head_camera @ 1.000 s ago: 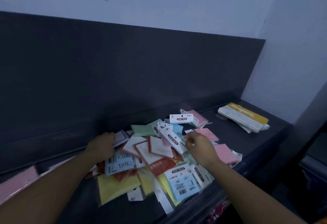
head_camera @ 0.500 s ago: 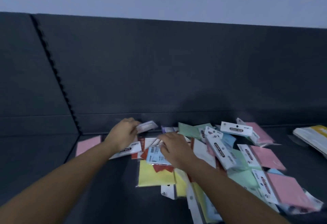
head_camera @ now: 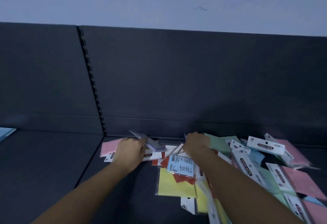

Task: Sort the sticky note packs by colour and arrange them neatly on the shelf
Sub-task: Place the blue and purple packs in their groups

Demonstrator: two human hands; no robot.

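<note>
A jumbled pile of sticky note packs lies on the dark shelf [head_camera: 53,167]: yellow [head_camera: 173,183], blue [head_camera: 180,165], red [head_camera: 184,179], green [head_camera: 219,144] and pink [head_camera: 307,183]. One pink pack [head_camera: 108,148] lies apart at the pile's left edge. My left hand [head_camera: 131,150] grips a lavender pack [head_camera: 150,143], tilted just above the shelf. My right hand [head_camera: 196,146] is curled into the back of the pile, and a lavender sliver [head_camera: 185,136] shows at its thumb side. Its fingertips are hidden.
The dark back panel [head_camera: 194,82] rises right behind the pile, with a slotted upright [head_camera: 92,82] at the shelf joint. A blue item [head_camera: 7,133] lies at the far left edge. Bare shelf stretches left of the pink pack.
The view has swung left. My right hand left the blue pack and moved to the back of the pile. My left hand has raised the lavender pack.
</note>
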